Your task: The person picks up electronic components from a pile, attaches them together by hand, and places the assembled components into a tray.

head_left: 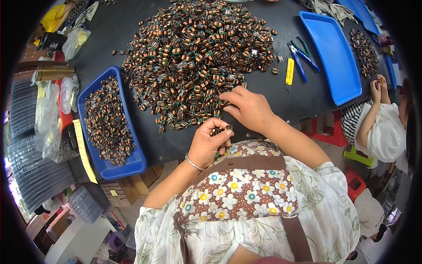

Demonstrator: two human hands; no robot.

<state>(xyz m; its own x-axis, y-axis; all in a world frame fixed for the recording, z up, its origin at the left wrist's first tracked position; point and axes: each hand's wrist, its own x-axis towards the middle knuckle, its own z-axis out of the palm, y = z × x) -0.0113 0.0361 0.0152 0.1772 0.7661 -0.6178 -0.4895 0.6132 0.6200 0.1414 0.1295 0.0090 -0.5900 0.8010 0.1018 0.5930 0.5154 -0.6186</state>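
Observation:
A large heap of small copper-wound coils [198, 48] with dark cores and green bits spreads over the dark table in front of me. My left hand [210, 143] is curled closed around several of these coils [215, 131] just short of the heap's near edge. At that same edge my right hand [248, 108] reaches in from the right, its thumb and bent fingers pinching at a coil there. The fingertips partly hide that coil.
Left of the heap stands a blue tray [141, 165] full of coils. To the right lie a yellow cutter knife [289, 72], blue-handled pliers [299, 65], green-handled pliers [303, 46] and another blue tray [327, 57]. Another person's hands [378, 88] work near a smaller coil pile [365, 53].

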